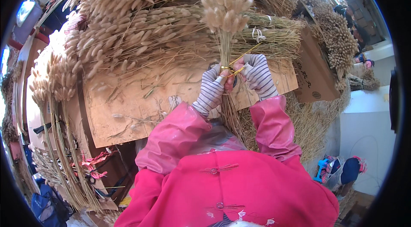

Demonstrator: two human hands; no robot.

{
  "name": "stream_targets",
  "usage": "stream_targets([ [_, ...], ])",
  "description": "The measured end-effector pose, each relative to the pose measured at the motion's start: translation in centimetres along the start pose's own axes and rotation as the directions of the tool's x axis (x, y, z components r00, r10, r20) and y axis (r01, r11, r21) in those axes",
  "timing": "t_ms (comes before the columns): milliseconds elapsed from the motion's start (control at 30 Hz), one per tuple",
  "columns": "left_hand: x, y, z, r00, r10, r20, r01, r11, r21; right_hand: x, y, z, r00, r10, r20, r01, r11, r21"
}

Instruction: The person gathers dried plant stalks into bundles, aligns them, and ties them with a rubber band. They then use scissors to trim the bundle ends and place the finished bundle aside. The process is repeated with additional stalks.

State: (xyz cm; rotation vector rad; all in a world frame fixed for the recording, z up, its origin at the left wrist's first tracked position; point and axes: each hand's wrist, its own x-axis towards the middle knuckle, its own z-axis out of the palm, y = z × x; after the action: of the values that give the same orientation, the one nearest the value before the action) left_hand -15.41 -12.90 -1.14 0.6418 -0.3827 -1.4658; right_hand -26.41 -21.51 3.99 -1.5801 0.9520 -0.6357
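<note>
An upright bunch of dried bunny-tail grass (226, 5) stands before me, fluffy heads up, stems down. My left hand (212, 87), in a striped fingerless glove, is closed around its stems below the heads. Yellow tie (237, 71) wraps the stems there, and a loose length of it runs up to the right. At the right of the stems, my right hand (252, 71), gloved alike, pinches the yellow tie between its fingertips. Something dark with a rounded edge shows partly behind the left fingers; I cannot tell what it is.
A wooden board (128, 108) lies below the hands with stem scraps on it. Behind it are heaped grass bundles (135, 31), some with white ties (258, 35). Finished-looking bunches (61, 79) lean at left. A cardboard box (314, 69) and loose straw (305, 127) are at right.
</note>
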Motion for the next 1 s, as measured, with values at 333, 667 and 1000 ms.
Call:
stream_targets([
  [333,0.0,-0.6,-0.1,0.994,0.092,-0.057,-0.089,0.995,0.046,-0.5,-1.3,0.8,0.994,0.094,0.049,-0.074,0.945,-0.318],
  [667,-0.8,-0.2,-0.6,0.993,0.103,-0.060,-0.105,0.994,-0.025,-0.3,-2.0,-1.1,0.975,-0.113,0.190,0.169,0.934,-0.314],
  [1000,-2.2,0.8,-1.4,0.973,0.153,-0.172,-0.145,0.988,0.060,-3.0,-0.5,2.8,0.942,-0.327,0.077,0.328,0.844,-0.425],
])
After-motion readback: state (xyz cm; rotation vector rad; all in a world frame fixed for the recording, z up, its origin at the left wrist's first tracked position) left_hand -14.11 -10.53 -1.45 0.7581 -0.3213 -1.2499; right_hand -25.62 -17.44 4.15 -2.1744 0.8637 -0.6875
